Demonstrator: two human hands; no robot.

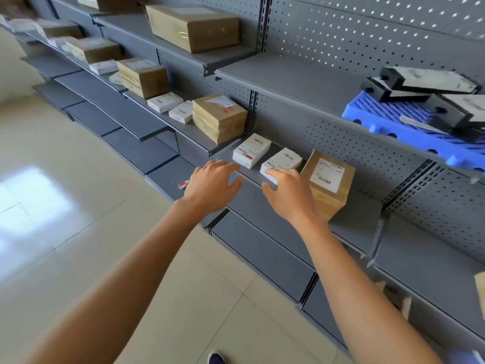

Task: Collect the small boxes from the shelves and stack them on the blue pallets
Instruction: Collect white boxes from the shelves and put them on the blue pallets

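Both my hands reach over the front edge of the grey shelf (349, 222). Left hand (210, 183): fingers spread, holding nothing. Right hand (288, 195): fingers spread, tips touching the nearer white box (282, 160). A second white box (251, 151) lies just beside it; a brown box (328, 179) stands at the right.

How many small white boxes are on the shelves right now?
5 clear ones: two by the hands, two beside a taped brown box, one farther left. Blurry far-left items may hide more.
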